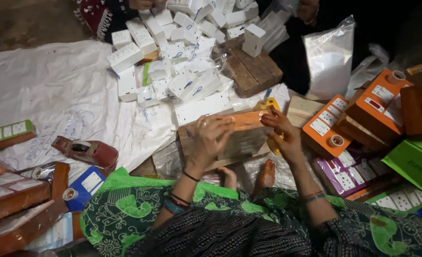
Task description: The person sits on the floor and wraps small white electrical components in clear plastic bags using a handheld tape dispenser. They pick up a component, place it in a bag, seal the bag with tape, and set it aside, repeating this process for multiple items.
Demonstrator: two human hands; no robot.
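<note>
Right now I see both hands on one orange switch board (247, 120) lying across a wooden block (230, 143) in the middle of the scene, just beyond the person's bare feet (249, 177). My left hand (211, 138) lies over the board's left end with fingers curled down on it; my right hand (281, 131) pinches its right end, fingertips narrow. A clear wrap seems to cover the board, though glare makes that hard to tell. A yellow tape dispenser (271, 105) sits just behind the right hand. Far of the block lies a heap of white switch plates (182, 52) on a white sheet (54, 90). To the right stand stacked orange boards (358, 114); nearer, a purple board (346, 173) and a green box (417, 164). To the left lies a red toy car (89, 151).
</note>
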